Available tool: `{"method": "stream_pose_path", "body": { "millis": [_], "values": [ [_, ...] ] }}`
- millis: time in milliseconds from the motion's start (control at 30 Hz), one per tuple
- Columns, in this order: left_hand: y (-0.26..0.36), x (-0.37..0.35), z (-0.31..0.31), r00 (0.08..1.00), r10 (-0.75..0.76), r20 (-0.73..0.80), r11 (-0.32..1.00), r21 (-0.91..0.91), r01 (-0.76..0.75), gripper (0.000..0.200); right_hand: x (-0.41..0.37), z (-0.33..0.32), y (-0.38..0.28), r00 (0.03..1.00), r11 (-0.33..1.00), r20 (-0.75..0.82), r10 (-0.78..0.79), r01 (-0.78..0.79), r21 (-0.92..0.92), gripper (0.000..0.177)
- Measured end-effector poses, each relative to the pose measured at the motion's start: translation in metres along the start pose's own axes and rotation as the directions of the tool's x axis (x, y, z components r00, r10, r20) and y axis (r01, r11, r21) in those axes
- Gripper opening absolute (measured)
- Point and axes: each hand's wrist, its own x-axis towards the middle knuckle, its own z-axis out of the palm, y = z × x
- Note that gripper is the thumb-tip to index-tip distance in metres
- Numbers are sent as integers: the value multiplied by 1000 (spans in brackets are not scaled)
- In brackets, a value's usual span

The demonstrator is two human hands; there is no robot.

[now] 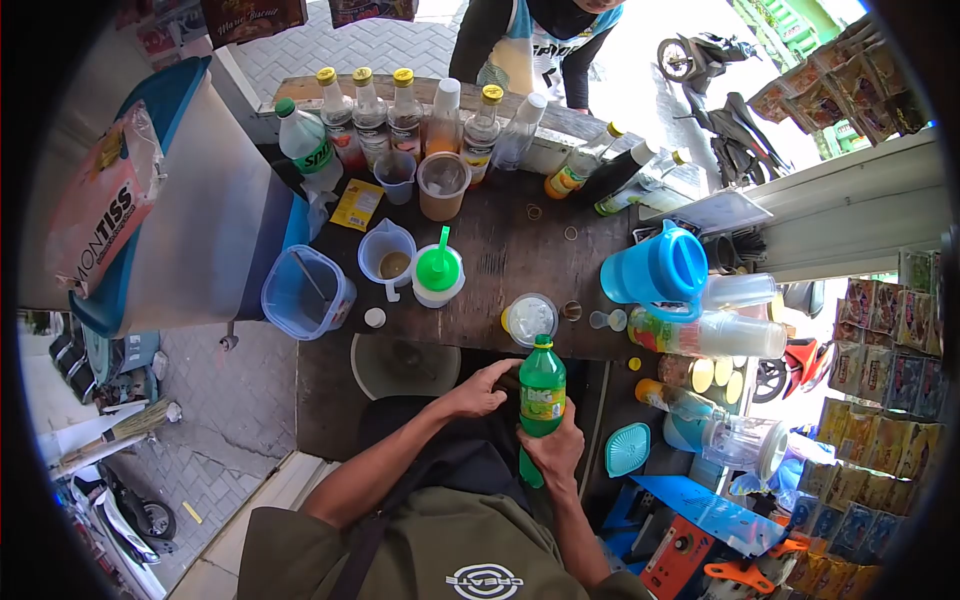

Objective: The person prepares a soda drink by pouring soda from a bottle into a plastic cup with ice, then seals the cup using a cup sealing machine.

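My right hand (556, 446) is wrapped round the lower part of a green soda bottle (542, 386). The bottle stands upright before my chest, its green cap on and a label round its middle. To the left of it, my left hand (480, 392) holds nothing that shows, index finger stretched towards the bottle and the other fingers partly curled. Just beyond the cap, a clear plastic cup (533, 318) with whitish contents sits at the table's near edge. Left of that cup is a white container with a green lid (438, 270), next to a measuring jug (387, 255).
Glass bottles with yellow caps (404, 115) line the table's far edge; a person (540, 45) is beyond them. A blue pitcher (655, 265) and stacked plastic cups (735, 333) are at right. A square tub (308, 292) stands at left, and a white cap (375, 317) lies near it.
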Motion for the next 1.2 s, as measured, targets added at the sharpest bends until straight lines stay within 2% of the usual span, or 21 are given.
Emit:
{"method": "stream_pose_path", "body": {
  "millis": [67, 133, 367, 533, 633, 667, 700, 767, 800, 833, 900, 933, 967, 1033, 1100, 1167, 1200],
  "values": [
    [-6, 0, 0, 1000, 28, -7, 999, 32, -28, 68, 0, -1, -1, 1000, 1000, 8, 5, -5, -17, 68],
    [-1, 0, 0, 999, -37, 13, 999, -27, 37, 68, 1, -2, -2, 1000, 999, 17, 10, -9, -33, 68],
    [8, -1, 0, 999, -49, -3, 997, -56, 49, 67, 1, 0, 2, 1000, 999, 22, 5, -5, -32, 68],
    [12, -2, -3, 1000, -30, 2, 999, 24, 30, 63, 0, 0, 0, 1000, 999, 28, 3, -2, -38, 69],
    [43, -7, 3, 997, -52, -63, 987, 146, 61, 58, -1, 8, 5, 998, 998, -26, -50, 51, 48, 68],
    [50, -8, 4, 996, 1, -85, 978, 209, 17, 57, -1, 13, 8, 988, 980, -98, -115, 129, 149, 69],
    [60, -9, 6, 996, 0, -90, 975, 220, 20, 57, -1, 16, 9, 970, 947, -176, -169, 209, 243, 69],
    [85, -11, 9, 993, 71, -92, 982, 180, -54, 56, -1, 15, -2, 961, 932, -207, -185, 238, 272, 69],
    [98, -11, 10, 988, 107, -110, 977, 197, -83, 66, 0, 16, -6, 944, 902, -261, -203, 284, 325, 70],
    [111, -13, 10, 988, 106, -112, 972, 219, -80, 66, 1, 17, -12, 923, 865, -318, -217, 333, 376, 70],
    [140, -20, 13, 966, 190, -173, 945, 300, -132, 82, 4, 14, -33, 897, 840, -360, -255, 391, 377, 72],
    [160, -24, 13, 959, 185, -213, 955, 270, -124, 94, 8, 10, -48, 878, 803, -383, -287, 439, 403, 71],
    [182, -29, 11, 963, 189, -192, 950, 286, -129, 94, 13, 5, -61, 857, 769, -412, -311, 481, 421, 71],
    [225, -39, 6, 868, 386, -311, 879, 410, -244, 97, 21, -3, -96, 823, 682, -441, -359, 553, 478, 68],
    [260, -49, -6, 785, 513, -347, 781, 568, -259, 92, 22, -25, -148, 755, 644, -493, -432, 641, 417, 65],
    [295, -63, -21, 682, 627, -377, 683, 687, -248, 84, 25, -33, -197, 670, 509, -543, -507, 741, 438, 65],
    [311, -69, -32, 626, 692, -361, 610, 755, -240, 77, 24, -33, -223, 658, 490, -558, -505, 751, 443, 65]
  ]
}}
